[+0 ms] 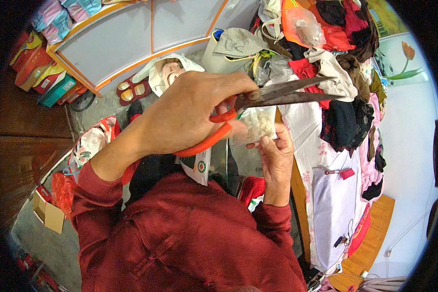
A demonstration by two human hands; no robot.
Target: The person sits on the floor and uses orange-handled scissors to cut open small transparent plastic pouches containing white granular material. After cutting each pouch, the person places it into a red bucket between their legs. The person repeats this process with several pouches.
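Observation:
My left hand [189,109] holds a pair of scissors with orange-red handles [204,142]. Its dark blades [295,93] point to the right and are a little apart. Just below the blades, my right hand [277,153] pinches a small clear plastic packet [257,126] by its lower right corner. Pale, lumpy contents show through the packet. My left hand covers part of the packet's left side, so I cannot tell whether it touches it. A white printed bag [200,164] lies at my lap, partly hidden beneath the handles.
To the right stands a bed [303,146] bearing piled clothes [343,120] and a pink-handled brush-like item [345,173]. A pale bin [219,53] topped by a checked hat [241,42] is ahead. Shoe boxes [45,76] and an open carton [51,215] are at left.

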